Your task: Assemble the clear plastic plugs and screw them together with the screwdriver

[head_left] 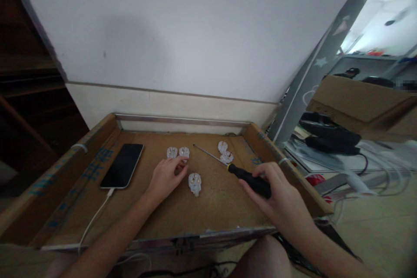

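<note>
My right hand [276, 191] is closed around the black handle of a screwdriver [250, 180]. Its thin metal shaft points away to the left, above the cardboard, with the tip near the middle. My left hand [167, 176] holds nothing; its curled fingertips are at the near edge of a clear plug [184, 152], and a gap shows between thumb and fingers. Another clear plug [172, 152] lies just left of it. Nearer to me, between the hands, is a clear plug with brass-coloured pins [195, 182]. Two more plugs, one here [223, 147] and one touching it [227, 157], lie beyond the screwdriver shaft.
A shallow cardboard tray [137, 221] with raised sides bears everything. On its left lies a phone [123, 166] with a white cable [94, 217] running over the front edge. A white wall [182, 43] stands behind. To the right are a cardboard box [355, 100] and loose cables.
</note>
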`<state>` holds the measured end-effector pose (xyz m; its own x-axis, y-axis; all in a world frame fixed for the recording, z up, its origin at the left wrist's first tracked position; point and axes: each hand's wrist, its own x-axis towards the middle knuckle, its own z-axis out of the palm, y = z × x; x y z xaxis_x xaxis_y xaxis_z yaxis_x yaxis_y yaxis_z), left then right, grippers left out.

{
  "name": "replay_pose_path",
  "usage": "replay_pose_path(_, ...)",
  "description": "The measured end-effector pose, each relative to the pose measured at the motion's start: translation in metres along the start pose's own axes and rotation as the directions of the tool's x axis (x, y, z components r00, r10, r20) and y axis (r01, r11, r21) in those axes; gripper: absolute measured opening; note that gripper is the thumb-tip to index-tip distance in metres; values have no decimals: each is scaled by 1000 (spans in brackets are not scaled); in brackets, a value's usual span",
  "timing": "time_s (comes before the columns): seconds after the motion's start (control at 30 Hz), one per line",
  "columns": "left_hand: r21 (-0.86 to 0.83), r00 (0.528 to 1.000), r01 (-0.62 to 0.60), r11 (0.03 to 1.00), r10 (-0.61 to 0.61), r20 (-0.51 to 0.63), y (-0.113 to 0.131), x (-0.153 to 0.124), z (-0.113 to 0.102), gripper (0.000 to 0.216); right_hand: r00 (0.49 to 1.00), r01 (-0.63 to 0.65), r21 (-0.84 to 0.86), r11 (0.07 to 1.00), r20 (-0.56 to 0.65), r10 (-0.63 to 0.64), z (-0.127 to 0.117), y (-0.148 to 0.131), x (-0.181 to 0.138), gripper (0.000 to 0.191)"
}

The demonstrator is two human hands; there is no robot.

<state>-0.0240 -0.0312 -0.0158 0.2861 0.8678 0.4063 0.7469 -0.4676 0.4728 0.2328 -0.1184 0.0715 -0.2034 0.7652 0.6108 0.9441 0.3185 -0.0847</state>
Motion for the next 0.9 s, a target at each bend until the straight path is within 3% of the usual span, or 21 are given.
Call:
replay_pose_path(0.1, 26, 1000, 7, 1000, -7, 8, 0, 0, 2, 20, 994, -108, -22, 994, 17, 108, 39, 17, -45, 22)
replay_pose_path(0.17, 33, 1000, 13, 999, -13, 8, -1, 0, 4, 20, 985, -169, -52, 984, 22, 170, 58, 28, -58, 26)
replay_pose_path(0.3, 23, 998, 45, 999, -44, -49, -4, 1, 5, 20, 985, -172, -161, 972, -45, 166, 69, 27, -49, 26)
replay_pose_path(0.37, -11, 996, 34, 999, -35, -77, -5, 1, 4, 21, 973, -212, -60, 975, -109, 204, 67, 10, -36, 27)
replay_pose_path(0.43, -84, 999, -38, 996, 34, -41, -6, -1, 2, 29, 975, -211, 169, 963, -34, 219, 66, -14, -24, 26)
replay_pose_path(0.5, -157, 991, -118, 981, 126, 45, -5, -3, 0, 46, 969, -245, 350, 904, 125, 214, 73, -39, -13, 34)
replay_pose_path(0.57, -177, 975, -145, 973, 171, 139, -3, -7, 0, 65, 926, -344, 459, 819, 312, 213, 85, -57, -4, 37)
replay_pose_path(0.73, -134, 955, -132, 982, 162, 249, 4, -9, 4, 79, 884, -412, 454, 790, 410, 226, 113, -73, 13, 22)
replay_pose_path(0.9, -109, 956, -142, 984, 165, 243, 7, -8, 4, 81, 863, -465, 451, 762, 423, 276, 112, -75, 17, 17)
